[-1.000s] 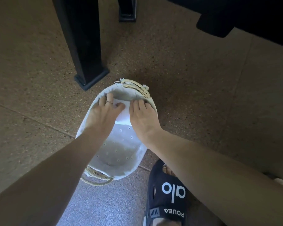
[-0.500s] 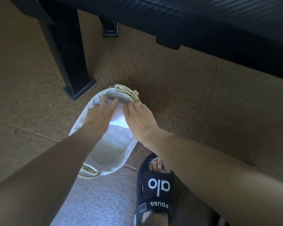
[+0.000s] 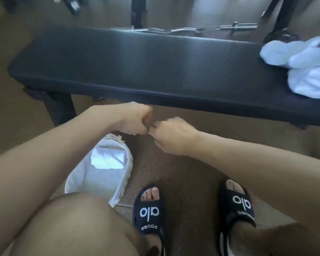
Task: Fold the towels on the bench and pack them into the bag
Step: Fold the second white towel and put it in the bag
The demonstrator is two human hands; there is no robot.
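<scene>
- A person stood over a long black padded bench (image 3: 155, 71) with a ribbed cover, both bare forearms stretched forward at its near edge.
- The left hand (image 3: 135, 119) hung in the air in front of the bench, its fingers curled into a loose fist; nothing could be made out in its grasp, though motion blur softened the detail.
- The right hand (image 3: 172, 135) was raised just beside it, fingers bent inward and fingertips meeting the left knuckles; it too appeared to hold nothing.
- A crumpled heap of white towels (image 3: 303, 65) lay unfolded on the right end of the bench, running out of the picture at the right edge.
- A soft white fabric bag (image 3: 78, 180) with pale woven straw trim sat open on the speckled brown floor (image 3: 183, 163) below the left arm, near the left foot and in front of the bench.
- One folded white towel (image 3: 107, 157) rested inside the bag, towards its far end.
- The person's feet wore black slide sandals printed with white lettering, the left sandal (image 3: 150, 213) just beside the bag and the right sandal (image 3: 238, 204) well apart from it.
- A bare knee (image 3: 78, 224) filled the lower left corner, covering the bag's near rim.
- Behind the bench, a curved metal barbell (image 3: 192, 29) lay on the floor among dark equipment frames, blurred.
</scene>
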